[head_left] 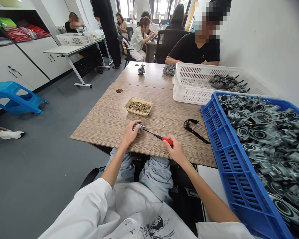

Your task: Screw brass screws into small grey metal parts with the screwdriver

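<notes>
The left hand (133,131) steadies a small grey metal part (139,126) while the right hand (175,150) holds a red-handled screwdriver (167,141).

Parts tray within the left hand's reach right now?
Probably yes: the tray sits just beyond the left hand, open-topped, with bare table between, though its fingers hold a metal part.

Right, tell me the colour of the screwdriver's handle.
The screwdriver handle is red with black, seen best in the head view.
</notes>
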`<state>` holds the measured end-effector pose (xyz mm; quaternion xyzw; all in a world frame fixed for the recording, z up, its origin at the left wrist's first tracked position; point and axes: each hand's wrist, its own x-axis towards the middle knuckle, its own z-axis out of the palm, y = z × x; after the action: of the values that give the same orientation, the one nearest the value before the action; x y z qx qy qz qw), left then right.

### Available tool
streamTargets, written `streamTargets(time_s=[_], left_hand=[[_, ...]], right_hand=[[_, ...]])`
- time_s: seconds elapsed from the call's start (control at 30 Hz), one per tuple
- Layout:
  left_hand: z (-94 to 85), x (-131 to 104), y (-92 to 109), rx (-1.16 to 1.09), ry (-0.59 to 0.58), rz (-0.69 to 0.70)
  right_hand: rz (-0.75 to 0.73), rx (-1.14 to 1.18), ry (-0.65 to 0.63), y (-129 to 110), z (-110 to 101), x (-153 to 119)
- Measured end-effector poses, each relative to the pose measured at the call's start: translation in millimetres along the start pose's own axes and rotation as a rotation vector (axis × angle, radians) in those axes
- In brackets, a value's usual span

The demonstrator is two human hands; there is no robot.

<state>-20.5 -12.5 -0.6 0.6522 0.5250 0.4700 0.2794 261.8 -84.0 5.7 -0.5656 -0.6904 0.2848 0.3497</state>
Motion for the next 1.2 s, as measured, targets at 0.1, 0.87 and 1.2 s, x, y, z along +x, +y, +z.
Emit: streamTargets(time_s=[0.1,0.87,1.2], left_hand=[[-0.1,0.0,0.4,0.01,0.001,-0.001],[0.1,-0.7,-0.3,0.011,0.01,-0.002],[0.2,-0.7,-1.6,0.008,0.007,0.003]], right_hand=[[0.007,-0.001,-0.003,-0.1,-0.2,-0.2],[-0.006,-0.005,-0.019,0.2,0.5,-0.3],[0.0,-0.011,-0.023,-0.7,0.0,-0.5]])
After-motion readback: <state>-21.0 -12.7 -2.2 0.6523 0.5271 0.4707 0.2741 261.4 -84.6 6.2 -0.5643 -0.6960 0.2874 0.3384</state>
